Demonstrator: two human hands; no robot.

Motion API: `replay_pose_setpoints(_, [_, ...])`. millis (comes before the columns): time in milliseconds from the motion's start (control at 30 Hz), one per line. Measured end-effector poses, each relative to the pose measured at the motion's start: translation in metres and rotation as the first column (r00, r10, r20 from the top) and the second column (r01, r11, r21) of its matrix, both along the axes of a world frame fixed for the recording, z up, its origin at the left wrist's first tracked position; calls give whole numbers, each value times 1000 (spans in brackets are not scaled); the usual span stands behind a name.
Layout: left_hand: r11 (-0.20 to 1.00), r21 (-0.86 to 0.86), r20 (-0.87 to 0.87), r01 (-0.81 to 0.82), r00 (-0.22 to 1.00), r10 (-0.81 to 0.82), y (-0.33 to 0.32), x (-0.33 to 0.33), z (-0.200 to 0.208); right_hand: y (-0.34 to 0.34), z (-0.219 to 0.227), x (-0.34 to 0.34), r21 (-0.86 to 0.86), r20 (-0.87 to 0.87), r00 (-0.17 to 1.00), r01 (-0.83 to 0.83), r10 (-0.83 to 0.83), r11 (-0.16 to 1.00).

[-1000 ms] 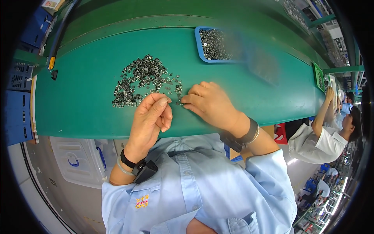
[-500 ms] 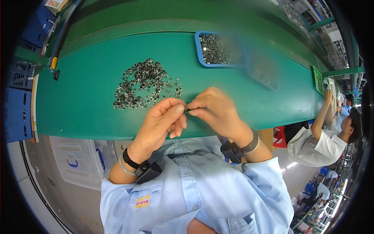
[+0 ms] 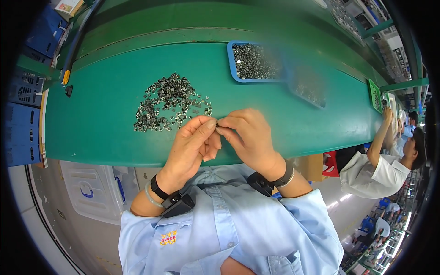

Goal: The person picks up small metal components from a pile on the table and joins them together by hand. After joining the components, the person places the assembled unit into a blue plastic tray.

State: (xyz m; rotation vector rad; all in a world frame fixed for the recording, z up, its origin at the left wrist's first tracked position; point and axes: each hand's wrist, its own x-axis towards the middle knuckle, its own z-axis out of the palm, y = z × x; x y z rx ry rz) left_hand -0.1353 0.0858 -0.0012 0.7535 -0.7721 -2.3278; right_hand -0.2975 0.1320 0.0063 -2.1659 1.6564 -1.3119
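My left hand (image 3: 195, 140) and my right hand (image 3: 246, 134) meet above the near part of the green tabletop (image 3: 105, 146). Both are closed in a pinch, thumb against forefinger, with the fingertips touching. Between them sits a small dark part (image 3: 217, 125), mostly covered by the fingers, its exact kind too small to make out. Just beyond my left hand lies a loose heap of small black and silver metal pieces (image 3: 169, 94). Farther right, a blue tray (image 3: 233, 73) holds many similar small pieces.
Beside the tray a second, blurred container (image 3: 308, 91) holds small pieces. A yellow-and-black tool (image 3: 67, 77) lies at the left edge. Blue crates (image 3: 22, 133) stand far left, and a clear lidded box (image 3: 89, 188) is below the table. Another person (image 3: 378, 165) works at the right.
My right hand has shifted slightly left, closing in on my left fingertips. The dark part shows less between the fingers now.
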Motion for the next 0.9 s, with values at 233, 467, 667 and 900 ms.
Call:
replay_pose_setpoints(233, [998, -53, 22, 18, 1000, -16, -1, 2, 4, -1, 1, -6, 3, 32, 998, -52, 52, 999])
replay_pose_setpoints(467, [997, -61, 7, 36, 999, -35, -1, 3, 11, -1, 1, -7, -3, 56, 997, -60, 60, 998])
replay_pose_setpoints(667, [992, -121, 45, 42, 998, -36, -2, 3, 4, 1, 1, -4, -10, 70, 995, -68, 68, 998])
replay_pose_setpoints(900, [994, -59, -192, 91, 976, -101, -3, 2, -7, 8, -3, 1, 63, 242, 967, -97, 79, 993])
